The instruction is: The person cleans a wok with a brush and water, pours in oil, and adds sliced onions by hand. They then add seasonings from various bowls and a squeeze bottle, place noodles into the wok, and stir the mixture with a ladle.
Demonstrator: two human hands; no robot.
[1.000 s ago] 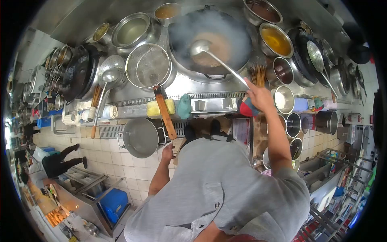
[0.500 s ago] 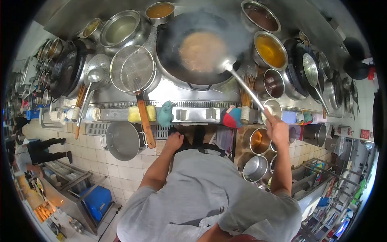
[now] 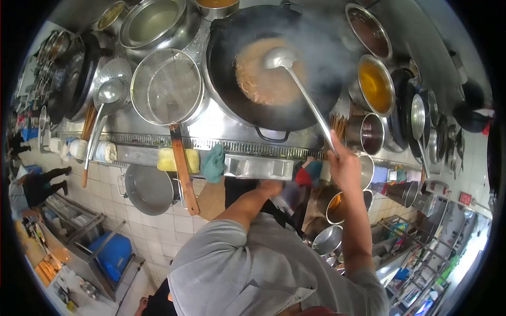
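My right hand (image 3: 345, 163) is closed round the handle of a long metal ladle (image 3: 308, 95). Its bowl is over the brownish food and liquid (image 3: 269, 79) in a large black wok (image 3: 226, 89), with steam rising on the right. My left hand (image 3: 270, 187) is low at the stove's front, just below a metal bracket (image 3: 258, 167) on the ledge. Its fingers are mostly hidden. Left of the wok, a round wire strainer (image 3: 167, 87) rests on a pot, its wooden handle hanging over the front ledge.
Right of the wok stand a bowl of yellow liquid (image 3: 375, 84) and a pot of dark liquid (image 3: 371, 133). A yellow sponge (image 3: 178, 160) and a teal cloth (image 3: 213, 163) lie on the ledge. A grey pot (image 3: 149, 189) is below it. Another person (image 3: 153, 304) is partly visible behind me; one stands far left.
The ladle's bowl has moved left and up over the food, and my right hand has shifted left. My left hand has moved right along the stove front. The view has turned slightly.
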